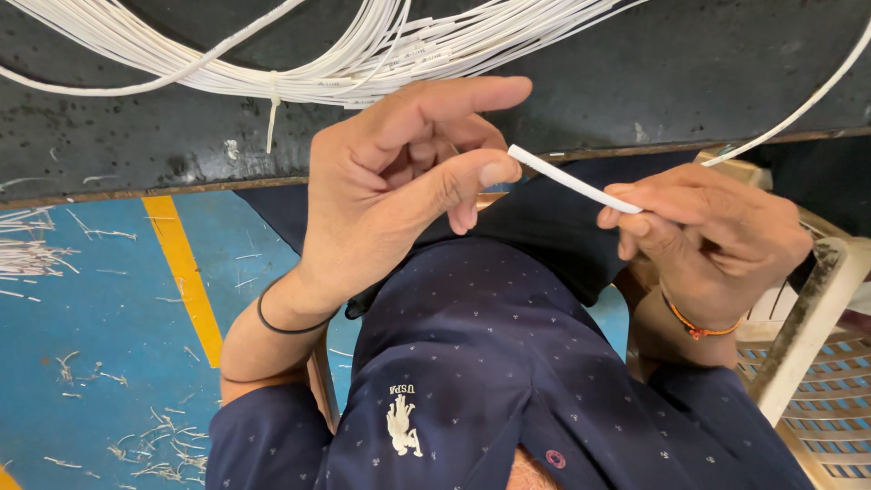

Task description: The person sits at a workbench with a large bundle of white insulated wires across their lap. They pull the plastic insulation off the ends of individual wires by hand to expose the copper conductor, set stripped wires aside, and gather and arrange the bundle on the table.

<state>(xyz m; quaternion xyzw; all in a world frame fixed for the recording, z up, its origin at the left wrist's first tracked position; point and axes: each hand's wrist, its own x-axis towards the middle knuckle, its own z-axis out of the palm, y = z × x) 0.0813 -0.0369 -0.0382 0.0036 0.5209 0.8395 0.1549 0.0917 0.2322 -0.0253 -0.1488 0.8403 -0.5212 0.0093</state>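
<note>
Floor, far left: blue floor (91,318) with a yellow stripe (186,272), and it is littered with short pale wire offcuts (27,254) (more of them lower down, near the left elbow).
Wire bundle: up on the dark workbench (635,82), a thick sheaf of white wires (363,54) held together by a white cable tie (272,104); that lot lies untouched by either hand.
Left hand: here it is, the left hand (399,172), fingers loosely curled, forefinger stretched out, thumb tip just at the free end of the wire but not closed round anything, so it is open and empty.
White wire: one single white wire (567,179) runs between the two hands, its cut end by the left thumb, its other part passing into the right fist and on up to the right.
Right hand: the right hand (708,236) pinches that wire between thumb and fingers.
Progress: judging by the offcuts, a good deal of trimming looks done; this wire's end looks plain, and it lies apart from the tied bundle.
Chair: pale plastic chair (817,363) at the near right.
</note>
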